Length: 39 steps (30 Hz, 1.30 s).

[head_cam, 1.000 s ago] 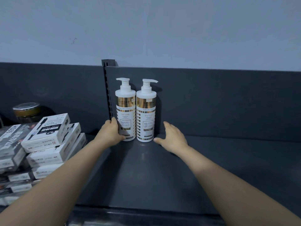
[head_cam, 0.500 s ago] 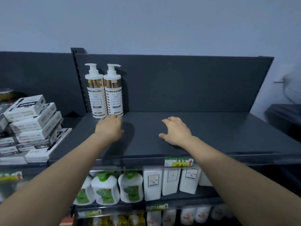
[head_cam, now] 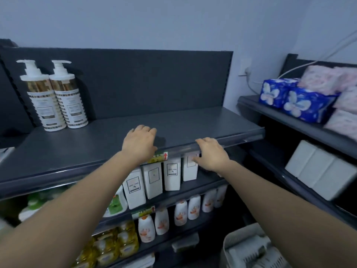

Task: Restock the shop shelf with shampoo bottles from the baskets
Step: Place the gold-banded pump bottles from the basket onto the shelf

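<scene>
Left grip (head_cam: 140, 144) and right grip (head_cam: 210, 155), fingers relaxed and holding nothing, sit at the front edge of the shelf (head_cam: 193, 122). Below the right grip, a basket (head_cam: 231, 246) is blurred and cut off. Open shelf stretches beyond; two shampoo bottles (head_cam: 69, 105) stand far left, touching.

2 bare arms stretch forward from the lower corners of the view, drawing closer toward the middle. The left forearm (head_cam: 77, 200) rises on a long diagonal to a straight wrist. The left hand (head_cam: 139, 144) is palm down with its knuckles uppermost, fingers together and loosely bent at the tips, gripping nothing. The right forearm (head_cam: 270, 200) runs in from the opposite side. The right hand (head_cam: 211, 156) sits a little lower than the left, also palm down, with fingers relaxed and reaching ahead and the thumb angled inward. The 2 hands are near each other but apart — neither one holds anything.
</scene>
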Each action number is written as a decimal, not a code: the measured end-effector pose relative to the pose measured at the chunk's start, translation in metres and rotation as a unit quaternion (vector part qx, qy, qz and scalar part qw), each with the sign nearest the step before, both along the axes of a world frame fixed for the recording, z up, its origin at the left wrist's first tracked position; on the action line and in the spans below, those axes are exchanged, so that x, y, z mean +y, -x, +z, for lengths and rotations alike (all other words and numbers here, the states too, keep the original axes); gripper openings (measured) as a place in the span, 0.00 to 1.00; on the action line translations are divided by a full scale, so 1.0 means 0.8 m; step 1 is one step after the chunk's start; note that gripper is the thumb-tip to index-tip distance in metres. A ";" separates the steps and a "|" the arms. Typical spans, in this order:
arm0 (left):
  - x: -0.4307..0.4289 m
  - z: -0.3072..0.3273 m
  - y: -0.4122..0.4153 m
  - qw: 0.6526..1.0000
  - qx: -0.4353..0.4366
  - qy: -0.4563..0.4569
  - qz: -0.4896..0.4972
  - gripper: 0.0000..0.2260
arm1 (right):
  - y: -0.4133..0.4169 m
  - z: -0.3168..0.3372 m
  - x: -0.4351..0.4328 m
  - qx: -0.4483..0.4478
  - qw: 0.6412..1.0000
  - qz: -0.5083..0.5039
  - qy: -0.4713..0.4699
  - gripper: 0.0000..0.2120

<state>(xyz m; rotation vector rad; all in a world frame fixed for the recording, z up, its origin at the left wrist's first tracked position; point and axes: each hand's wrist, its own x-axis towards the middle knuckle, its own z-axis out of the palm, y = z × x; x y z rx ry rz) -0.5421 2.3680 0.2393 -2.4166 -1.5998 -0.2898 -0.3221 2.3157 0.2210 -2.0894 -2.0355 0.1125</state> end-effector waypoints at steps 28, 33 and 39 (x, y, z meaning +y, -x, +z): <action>-0.137 -0.258 -0.306 0.920 0.048 0.222 -0.319 0.21 | -0.215 -0.246 -0.240 0.087 0.939 -0.268 0.199 0.26; -0.147 -0.315 -0.356 0.903 0.090 0.266 -0.326 0.15 | -0.258 -0.295 -0.258 0.103 0.921 -0.287 0.243 0.28; -0.166 -0.373 -0.406 0.882 0.129 0.314 -0.327 0.20 | -0.293 -0.351 -0.287 0.131 0.885 -0.340 0.289 0.23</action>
